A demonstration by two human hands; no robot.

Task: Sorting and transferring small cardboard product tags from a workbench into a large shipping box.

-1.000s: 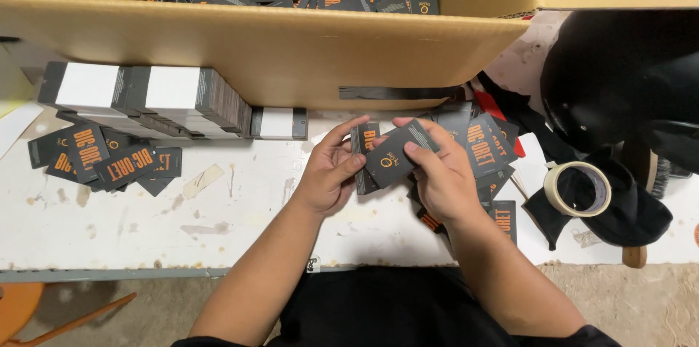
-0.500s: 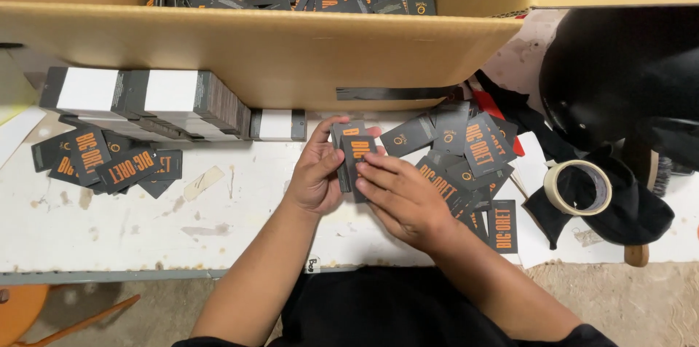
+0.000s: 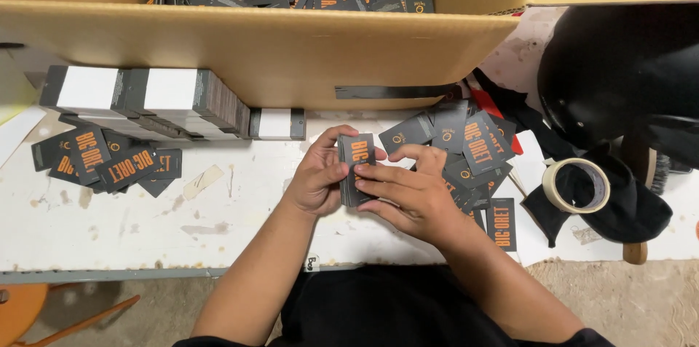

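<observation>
**Both hands squaring up a little stack of tags**

Head cam: left hand point(image 3: 317, 183) and right hand point(image 3: 408, 198) are pressed together, both gripping a small stack of dark tags point(image 3: 355, 168) just above the white table point(image 3: 218, 230), between the loose pile of tags point(image 3: 466, 147) and the banded bundles point(image 3: 145, 103), near the cardboard box point(image 3: 277, 48)

small stack of dark grey cards point(image 3: 356, 168), orange print on top, upright, squared together

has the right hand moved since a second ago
Yes. The right hand has shifted left, away from the tape roll, and now meets the left hand on the small stack of tags.
</observation>
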